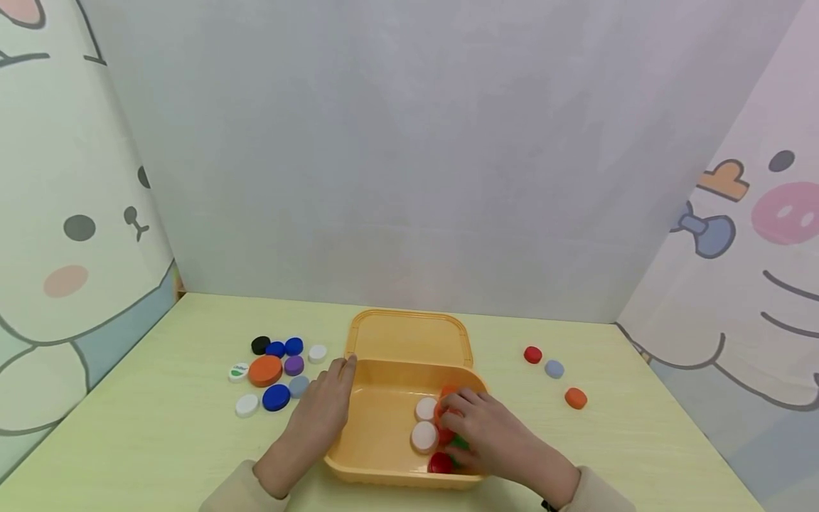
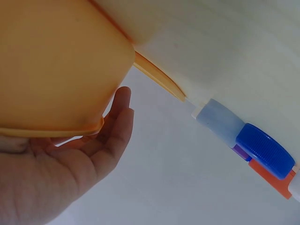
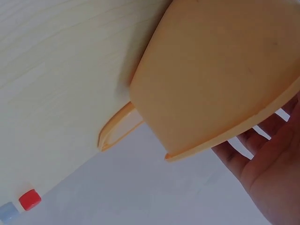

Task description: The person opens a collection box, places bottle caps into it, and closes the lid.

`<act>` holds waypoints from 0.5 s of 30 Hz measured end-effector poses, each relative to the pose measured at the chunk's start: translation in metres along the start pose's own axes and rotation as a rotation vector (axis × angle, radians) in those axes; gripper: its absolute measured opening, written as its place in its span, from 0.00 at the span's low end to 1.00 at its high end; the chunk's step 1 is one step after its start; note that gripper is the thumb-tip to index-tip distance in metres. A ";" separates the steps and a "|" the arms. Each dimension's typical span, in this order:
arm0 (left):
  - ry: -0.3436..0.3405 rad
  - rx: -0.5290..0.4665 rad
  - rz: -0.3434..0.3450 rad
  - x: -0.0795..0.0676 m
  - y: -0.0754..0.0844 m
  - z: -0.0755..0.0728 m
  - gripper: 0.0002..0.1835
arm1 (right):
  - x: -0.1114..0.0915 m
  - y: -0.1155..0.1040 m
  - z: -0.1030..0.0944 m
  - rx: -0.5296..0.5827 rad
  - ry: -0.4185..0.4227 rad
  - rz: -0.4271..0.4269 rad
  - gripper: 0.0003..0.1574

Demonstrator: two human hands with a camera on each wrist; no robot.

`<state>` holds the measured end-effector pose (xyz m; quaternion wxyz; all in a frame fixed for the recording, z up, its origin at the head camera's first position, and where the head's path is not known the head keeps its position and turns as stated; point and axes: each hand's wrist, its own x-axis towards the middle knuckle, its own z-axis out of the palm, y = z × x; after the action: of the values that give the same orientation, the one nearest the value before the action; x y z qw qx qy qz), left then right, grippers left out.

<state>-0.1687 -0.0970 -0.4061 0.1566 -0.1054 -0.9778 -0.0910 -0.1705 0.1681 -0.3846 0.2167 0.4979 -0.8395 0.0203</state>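
A yellow-orange plastic box stands at the table's front, holding bottle caps. My left hand holds the box's left wall near its back corner; in the left wrist view its fingers bend past the rim. Inside the right end, my right hand spreads loosely over red, orange and green caps, touching them. Its fingertips are partly hidden among the caps and behind the wall in the right wrist view. Two pale caps lie left of those fingers, and a dark red cap lies near the front wall.
Behind the box lies its lid. On the left is a group of caps, including a large orange cap, a blue cap and a black cap. A red cap, a light blue cap and an orange cap lie right.
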 end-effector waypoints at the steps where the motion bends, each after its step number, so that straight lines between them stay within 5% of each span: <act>1: -0.001 -0.002 0.000 0.000 0.000 0.000 0.28 | 0.000 0.001 -0.001 -0.001 0.001 0.007 0.15; 9: -0.010 -0.014 -0.003 0.001 -0.001 0.001 0.29 | -0.001 0.019 -0.017 -0.019 -0.110 0.189 0.15; 15: -0.021 -0.024 -0.009 0.001 -0.001 0.000 0.29 | -0.008 0.045 -0.019 -0.068 -0.064 0.279 0.15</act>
<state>-0.1697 -0.0974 -0.4063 0.1448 -0.1038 -0.9787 -0.1022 -0.1983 0.2020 -0.3620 0.2016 0.3692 -0.9072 0.0057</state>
